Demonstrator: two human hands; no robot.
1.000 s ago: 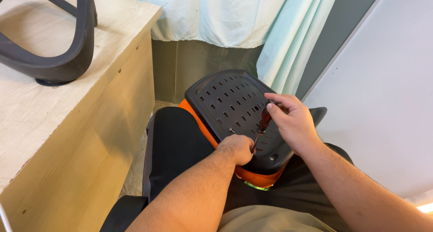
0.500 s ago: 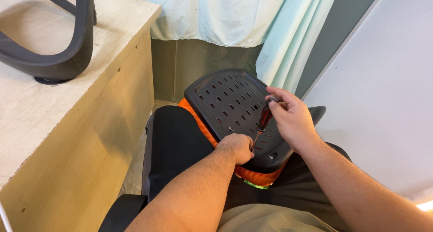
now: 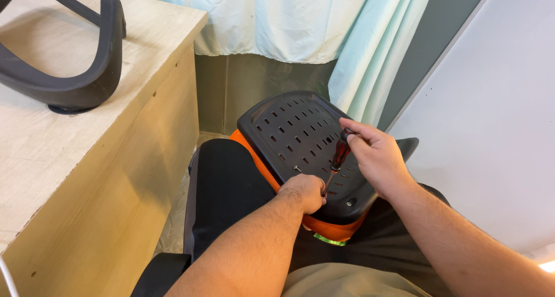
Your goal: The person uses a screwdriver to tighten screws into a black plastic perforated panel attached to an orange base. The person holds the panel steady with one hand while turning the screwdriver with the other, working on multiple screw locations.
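Screwdriver (image 3: 339, 156) with a dark red translucent handle stands nearly upright over the lower part of a black perforated seat pan (image 3: 295, 135), its tip down near the pan's surface. The right hand (image 3: 373, 155) is curled around the top of the handle, fingers pinching it. The left hand (image 3: 304, 193) is closed into a loose fist at the tool's tip, pressed against the pan; what it pinches, if anything, is hidden. The pan lies tilted on the person's lap, edged below by orange mesh fabric (image 3: 324, 225). To the left stands a wooden bench (image 3: 98, 175) bearing a curved dark armrest part (image 3: 69, 83). Pale curtain (image 3: 289, 19) hangs behind.
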